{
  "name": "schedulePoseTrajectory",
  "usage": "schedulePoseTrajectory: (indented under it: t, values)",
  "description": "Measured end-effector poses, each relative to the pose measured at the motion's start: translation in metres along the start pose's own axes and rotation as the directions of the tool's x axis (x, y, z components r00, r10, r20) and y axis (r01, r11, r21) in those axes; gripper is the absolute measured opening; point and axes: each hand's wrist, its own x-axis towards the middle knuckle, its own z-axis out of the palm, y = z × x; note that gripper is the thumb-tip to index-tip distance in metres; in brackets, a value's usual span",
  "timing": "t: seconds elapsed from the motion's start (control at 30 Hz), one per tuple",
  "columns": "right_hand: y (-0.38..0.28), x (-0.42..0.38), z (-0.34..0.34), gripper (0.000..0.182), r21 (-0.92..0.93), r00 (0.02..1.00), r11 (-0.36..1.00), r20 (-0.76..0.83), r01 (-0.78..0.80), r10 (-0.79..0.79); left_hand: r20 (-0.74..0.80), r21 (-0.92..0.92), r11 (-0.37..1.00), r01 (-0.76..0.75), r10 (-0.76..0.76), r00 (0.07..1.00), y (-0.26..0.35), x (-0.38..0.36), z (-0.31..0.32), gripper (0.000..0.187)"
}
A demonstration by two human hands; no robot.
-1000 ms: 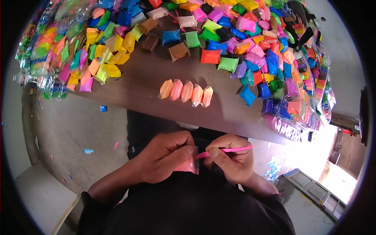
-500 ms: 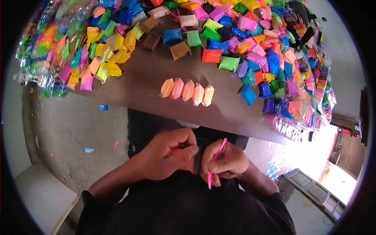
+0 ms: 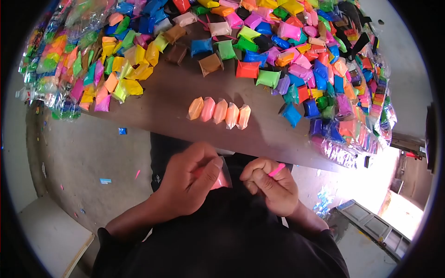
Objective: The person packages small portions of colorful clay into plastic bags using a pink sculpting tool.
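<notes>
My left hand [image 3: 192, 178] is closed around a clear packet of salmon-pink clay [image 3: 222, 180], whose transparent edge sticks out past the thumb. My right hand [image 3: 273, 185] is closed with a thin pink plastic stick [image 3: 277, 170] in its fingers; only one end shows above the knuckles. The two hands are apart, in front of the black shirt, below the table's near edge. On the brown table [image 3: 171, 104] ahead of them, several small wrapped packets in orange, pink and peach [image 3: 220, 111] lie side by side in a row.
A wide heap of colourful packets [image 3: 296, 55] covers the far and right side of the table. Another pile with clear plastic bags [image 3: 55, 60] lies at the left. A blue packet [image 3: 122, 131] and small scraps are on the floor. A metal-framed item [image 3: 371, 227] stands at lower right.
My hands have moved apart, the left one leftward with its packet. My right hand has turned, so the pink stick now shows only a short end. The row of packets is unchanged.
</notes>
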Motion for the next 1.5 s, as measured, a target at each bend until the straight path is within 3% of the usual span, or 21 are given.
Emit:
schedulePoseTrajectory:
  t: [0.03, 0.13, 0.2, 0.4, 0.47, 0.53, 0.6, 0.63, 0.67, 0.73, 0.77, 0.8, 0.87, 0.9, 1.0, 1.03, 1.1, 1.17, 1.2, 1.27, 1.5]
  values:
    - [-0.001, 0.000, 0.003, 0.018, -0.103, 0.996, 0.994, -0.077, -0.044, 0.036, -0.049, 0.051, 0.999, -0.014, 0.016, 0.999, 0.003, 0.000, 0.000, 0.014]
    - [-0.009, 0.005, 0.011, 0.014, -0.227, 0.999, 0.973, -0.003, -0.034, 0.034, -0.108, 0.132, 0.990, -0.047, 0.061, 0.992, 0.007, -0.001, 0.005, 0.013]
    - [0.009, 0.010, 0.013, 0.020, -0.246, 0.998, 0.968, -0.030, 0.043, -0.052, -0.119, 0.161, 0.984, -0.071, 0.091, 0.989, 0.009, 0.000, 0.006, 0.012]
    - [0.019, 0.010, 0.006, 0.007, -0.289, 0.984, 0.951, -0.106, 0.108, -0.144, -0.128, 0.195, 0.976, -0.100, 0.126, 0.984, -0.001, -0.002, 0.005, 0.011]
    - [0.023, 0.010, 0.005, 0.005, -0.265, 0.956, 0.956, -0.228, 0.122, -0.185, -0.169, 0.121, 0.990, -0.069, 0.089, 0.982, -0.005, -0.003, 0.004, 0.010]
    - [0.018, 0.012, 0.009, 0.003, -0.210, 0.955, 0.965, -0.218, 0.156, -0.201, -0.173, 0.121, 0.989, -0.084, 0.104, 0.979, -0.004, -0.002, 0.006, 0.009]
    - [0.005, 0.012, 0.014, 0.002, -0.267, 0.991, 0.960, -0.084, 0.082, -0.108, -0.174, 0.125, 0.987, -0.097, 0.118, 0.978, -0.005, -0.002, 0.007, 0.009]
    - [0.011, 0.015, 0.010, 0.003, -0.349, 0.982, 0.921, -0.017, 0.173, -0.190, -0.173, 0.102, 0.991, -0.090, 0.106, 0.979, -0.009, -0.002, 0.007, 0.009]
    - [0.017, 0.016, 0.009, 0.003, -0.347, 0.980, 0.921, -0.019, 0.178, -0.197, -0.172, 0.080, 0.993, -0.083, 0.096, 0.980, -0.011, -0.002, 0.006, 0.008]
    - [0.028, 0.017, 0.007, 0.007, -0.329, 0.940, 0.930, -0.236, 0.163, -0.248, -0.153, 0.111, 0.991, -0.076, 0.093, 0.984, -0.004, -0.001, 0.002, 0.008]
    - [0.033, 0.021, 0.004, 0.007, -0.290, 0.900, 0.927, -0.295, 0.237, -0.322, -0.132, 0.137, 0.989, -0.064, 0.083, 0.988, -0.001, -0.001, 0.001, 0.010]
    - [0.028, 0.021, 0.003, 0.007, -0.290, 0.898, 0.926, -0.296, 0.241, -0.326, -0.131, 0.140, 0.988, -0.067, 0.086, 0.988, 0.000, -0.001, 0.003, 0.010]
    - [0.010, 0.016, 0.006, 0.012, -0.072, 0.968, 0.986, -0.192, 0.152, -0.163, -0.081, 0.051, 0.996, -0.073, 0.077, 0.994, 0.002, 0.000, 0.010, 0.022]
    - [0.004, 0.018, 0.008, 0.015, -0.204, 0.972, 0.967, -0.149, 0.152, -0.184, -0.074, 0.052, 0.996, -0.073, 0.077, 0.994, 0.002, 0.000, 0.011, 0.022]
    - [0.002, 0.025, 0.012, 0.017, -0.261, 0.980, 0.959, -0.131, 0.109, -0.147, 0.001, 0.163, 0.986, -0.038, 0.039, 0.999, 0.004, 0.003, 0.013, 0.034]
    - [0.018, 0.030, 0.010, 0.012, -0.166, 0.967, 0.969, -0.150, 0.181, -0.206, -0.007, 0.192, 0.981, -0.036, 0.038, 0.999, 0.008, 0.004, 0.013, 0.036]
    - [0.013, 0.031, 0.011, 0.008, -0.155, 0.960, 0.969, -0.170, 0.195, -0.220, -0.017, 0.226, 0.973, -0.035, 0.040, 0.999, 0.008, 0.003, 0.012, 0.037]
    - [0.012, 0.032, 0.011, 0.005, -0.145, 0.952, 0.967, -0.196, 0.208, -0.234, -0.045, 0.035, 0.999, 0.015, -0.013, 0.999, 0.001, 0.002, 0.009, 0.037]
    - [0.014, 0.032, 0.011, 0.007, -0.151, 0.940, 0.958, -0.207, 0.243, -0.271, -0.040, 0.037, 0.999, 0.012, -0.011, 0.999, 0.002, 0.002, 0.009, 0.037]
    - [0.012, 0.031, 0.011, 0.013, -0.158, 0.925, 0.947, -0.223, 0.278, -0.308, -0.046, -0.218, 0.973, 0.078, -0.090, 0.995, 0.004, 0.003, 0.009, 0.036]
    - [-0.001, 0.027, 0.009, 0.021, 0.008, 0.961, 0.981, -0.201, 0.196, -0.190, -0.019, -0.272, 0.957, 0.098, -0.107, 0.994, 0.001, 0.004, 0.010, 0.034]
